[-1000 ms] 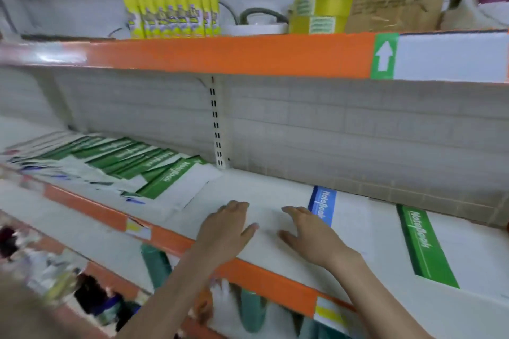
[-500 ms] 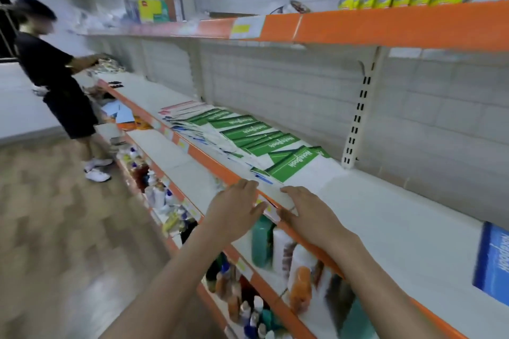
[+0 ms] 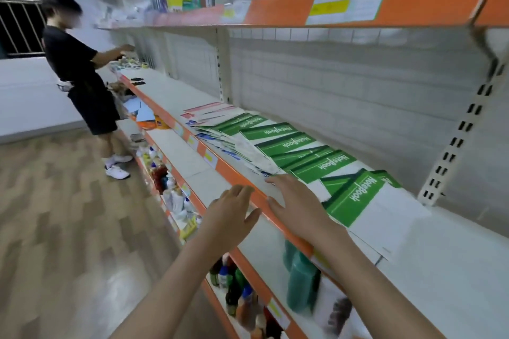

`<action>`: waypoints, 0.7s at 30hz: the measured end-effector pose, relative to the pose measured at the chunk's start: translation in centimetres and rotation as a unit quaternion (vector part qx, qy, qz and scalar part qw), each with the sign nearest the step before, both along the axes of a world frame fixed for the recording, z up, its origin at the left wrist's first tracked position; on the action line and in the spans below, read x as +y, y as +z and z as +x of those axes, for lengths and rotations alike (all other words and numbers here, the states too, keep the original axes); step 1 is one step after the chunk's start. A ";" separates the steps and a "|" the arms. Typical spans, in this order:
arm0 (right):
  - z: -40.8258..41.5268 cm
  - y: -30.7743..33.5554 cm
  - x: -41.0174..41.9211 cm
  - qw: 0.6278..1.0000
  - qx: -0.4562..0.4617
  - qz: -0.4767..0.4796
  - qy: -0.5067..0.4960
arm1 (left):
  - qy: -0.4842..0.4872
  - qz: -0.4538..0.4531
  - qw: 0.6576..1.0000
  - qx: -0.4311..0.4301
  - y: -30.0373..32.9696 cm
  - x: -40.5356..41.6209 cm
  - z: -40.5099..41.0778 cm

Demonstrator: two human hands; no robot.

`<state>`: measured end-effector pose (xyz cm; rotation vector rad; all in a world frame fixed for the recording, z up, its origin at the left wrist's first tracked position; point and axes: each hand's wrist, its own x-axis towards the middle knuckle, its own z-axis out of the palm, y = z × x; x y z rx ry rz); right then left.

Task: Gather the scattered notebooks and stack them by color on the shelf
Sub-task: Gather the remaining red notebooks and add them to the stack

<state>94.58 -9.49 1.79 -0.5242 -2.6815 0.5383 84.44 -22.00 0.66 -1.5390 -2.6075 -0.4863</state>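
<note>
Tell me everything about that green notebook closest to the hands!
The nearest green notebook has a white cover with a wide green band where "NoteBook" is printed in white. It looks thin, like glossy paper. It lies flat and closed on the white shelf, on top of the next green notebooks fanned out behind it. The right hand hovers beside it; contact is unclear.

Dim, even indoor light around me, soft glare on the brown wood-pattern floor, motion blur smearing the coloured plastic bottles below, wide-angle bending of the orange-edged white metal shelf, green paper notebooks fairly sharp
</note>
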 end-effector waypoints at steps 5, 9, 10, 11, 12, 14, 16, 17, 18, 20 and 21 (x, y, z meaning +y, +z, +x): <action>-7.6 0.6 1.6 1.000 -0.008 -0.004 0.012 | 0.019 -0.012 1.000 0.015 0.7 1.7 -7.5; -12.2 0.6 2.9 0.999 -0.030 0.006 0.014 | 0.049 -0.007 0.999 0.019 1.2 2.2 -12.9; -13.2 0.5 3.1 0.999 -0.037 0.009 0.013 | 0.055 -0.009 0.998 0.014 1.2 2.2 -13.8; -14.0 0.4 3.3 0.999 -0.044 0.010 0.014 | 0.062 -0.012 0.998 0.009 1.1 2.3 -14.7; -14.8 0.2 3.5 0.999 -0.050 0.011 0.015 | 0.068 -0.014 0.998 0.006 1.0 2.4 -15.5; -16.3 -0.1 4.0 0.998 -0.054 0.011 0.020 | 0.072 -0.017 0.997 0.002 0.9 2.8 -17.3; -17.8 -0.3 4.5 0.998 -0.055 0.012 0.022 | 0.071 -0.015 0.997 -0.004 0.8 3.1 -18.9; -18.5 -0.5 4.6 0.998 -0.057 0.013 0.021 | 0.070 -0.015 0.997 -0.008 0.7 3.3 -19.7; -19.2 -0.6 4.8 0.998 -0.058 0.013 0.021 | 0.066 -0.015 0.998 -0.010 0.5 3.5 -20.6; -20.9 -0.7 5.0 0.998 -0.056 0.014 0.018 | 0.054 -0.021 0.998 -0.013 0.1 4.0 -22.3; -21.8 -0.7 5.0 0.998 -0.054 0.014 0.015 | 0.048 -0.025 0.998 -0.013 -0.1 4.2 -23.2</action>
